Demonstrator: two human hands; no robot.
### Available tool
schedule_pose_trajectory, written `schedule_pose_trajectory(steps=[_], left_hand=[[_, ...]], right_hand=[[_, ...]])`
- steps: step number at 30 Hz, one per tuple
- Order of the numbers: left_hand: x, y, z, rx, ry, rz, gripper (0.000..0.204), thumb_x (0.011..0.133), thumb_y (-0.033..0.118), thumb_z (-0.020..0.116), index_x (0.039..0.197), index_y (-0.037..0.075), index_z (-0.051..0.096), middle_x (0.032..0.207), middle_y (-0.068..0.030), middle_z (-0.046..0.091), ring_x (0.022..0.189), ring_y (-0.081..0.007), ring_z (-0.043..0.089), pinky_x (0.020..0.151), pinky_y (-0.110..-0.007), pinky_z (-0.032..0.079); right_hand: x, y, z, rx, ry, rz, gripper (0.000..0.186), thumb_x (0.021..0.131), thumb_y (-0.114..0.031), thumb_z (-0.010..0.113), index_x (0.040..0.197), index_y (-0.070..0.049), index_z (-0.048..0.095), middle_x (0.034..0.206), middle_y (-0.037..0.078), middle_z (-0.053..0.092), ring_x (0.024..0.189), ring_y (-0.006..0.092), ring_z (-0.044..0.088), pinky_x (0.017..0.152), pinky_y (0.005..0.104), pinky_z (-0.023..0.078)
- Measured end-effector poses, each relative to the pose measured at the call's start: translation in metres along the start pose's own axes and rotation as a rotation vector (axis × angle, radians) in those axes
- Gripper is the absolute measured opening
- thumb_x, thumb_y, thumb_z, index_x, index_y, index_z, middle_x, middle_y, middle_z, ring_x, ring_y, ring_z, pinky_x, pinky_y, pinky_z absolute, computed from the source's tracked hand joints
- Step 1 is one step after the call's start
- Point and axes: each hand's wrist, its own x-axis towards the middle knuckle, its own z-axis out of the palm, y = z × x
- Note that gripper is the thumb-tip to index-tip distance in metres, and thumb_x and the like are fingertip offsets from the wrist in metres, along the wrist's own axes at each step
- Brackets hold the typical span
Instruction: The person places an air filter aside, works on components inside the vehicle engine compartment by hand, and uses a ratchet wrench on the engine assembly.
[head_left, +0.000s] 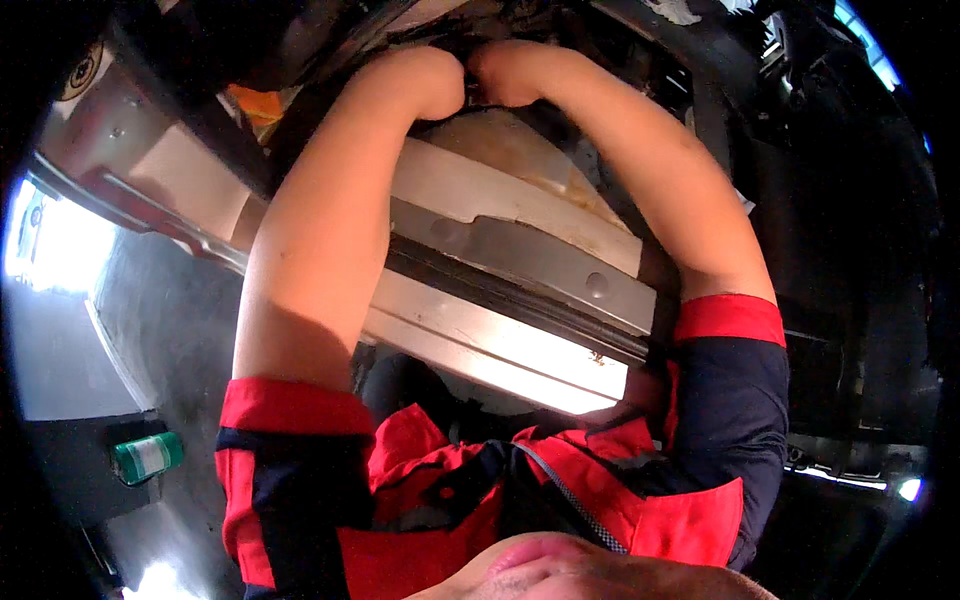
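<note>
My left hand (440, 82) and my right hand (503, 76) are close together at the top middle, both bent inward at the wrist. Their fingers are turned away and hidden, so what they hold or touch cannot be made out. Just below them lies a dull, yellowish-brown rounded surface (510, 142). Nearer to me a pale metal panel (515, 195) runs at a slant beneath my forearms. A grey trim strip (520, 255) with a stepped edge lies along it.
A bright metal sill (500, 345) crosses between my arms and chest. At the left stands a pale, curved painted panel (180, 165), with an orange piece (258, 104) beside my left forearm. A green-and-white cylindrical container (148, 458) is at the lower left. Dark parts surround my right arm.
</note>
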Motion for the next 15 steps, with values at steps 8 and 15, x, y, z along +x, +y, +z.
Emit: schedule_pose_trajectory(steps=[8,15], left_hand=[[-0.006,0.005,-0.005,-0.025,-0.001,0.051,0.054,0.078,0.009,0.047,0.131,0.016,0.055,0.125,-0.0124,0.059,0.111,-0.0318,0.059,0.096,-0.039,0.045],[-0.001,0.008,-0.001,-0.048,0.055,0.028,0.053,0.080,0.011,0.048,0.132,0.017,0.054,0.126,-0.0116,0.058,0.112,-0.0311,0.058,0.098,-0.039,0.045]], right_hand=[[0.003,0.006,0.007,-0.034,-0.049,-0.002,0.028,0.080,-0.014,0.060,0.106,-0.007,0.066,0.102,0.020,0.066,0.098,0.0366,0.062,0.081,0.0432,0.051],[0.017,0.016,0.018,-0.176,-0.116,-0.045,0.025,0.072,-0.008,0.064,0.096,-0.009,0.071,0.101,0.014,0.069,0.094,0.0327,0.066,0.074,0.0445,0.053]])
